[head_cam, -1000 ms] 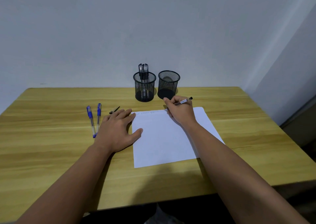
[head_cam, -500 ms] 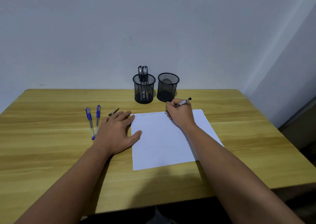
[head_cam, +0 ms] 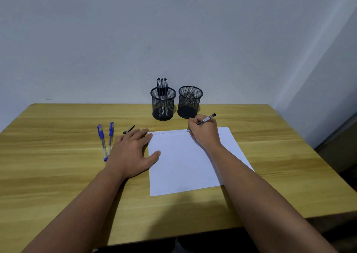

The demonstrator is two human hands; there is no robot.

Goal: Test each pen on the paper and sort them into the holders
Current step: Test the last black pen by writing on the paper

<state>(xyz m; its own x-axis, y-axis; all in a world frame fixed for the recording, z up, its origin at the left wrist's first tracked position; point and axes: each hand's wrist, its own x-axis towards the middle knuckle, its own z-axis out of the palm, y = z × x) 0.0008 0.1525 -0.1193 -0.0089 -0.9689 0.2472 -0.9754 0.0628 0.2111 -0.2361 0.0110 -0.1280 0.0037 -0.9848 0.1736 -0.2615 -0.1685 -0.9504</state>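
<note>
My right hand [head_cam: 205, 132] grips a black pen [head_cam: 208, 119] with its tip on the top edge of a white paper sheet [head_cam: 183, 165], where faint scribbles show. My left hand [head_cam: 131, 152] lies flat, fingers spread, at the sheet's left edge. Two blue capped pens [head_cam: 105, 138] lie left of that hand. A black pen cap [head_cam: 128, 129] rests just beyond its fingertips. At the back stand two black mesh holders: the left holder [head_cam: 163, 105] has several black pens in it, the right holder [head_cam: 190, 101] looks empty.
The wooden table [head_cam: 58, 175] stands against a pale wall, with its right edge beside a side wall. The holders stand close behind my right hand.
The view has tilted a little, so the scene sits lower in the frame. My right hand keeps the pen at the paper's top edge. My left hand has stayed put.
</note>
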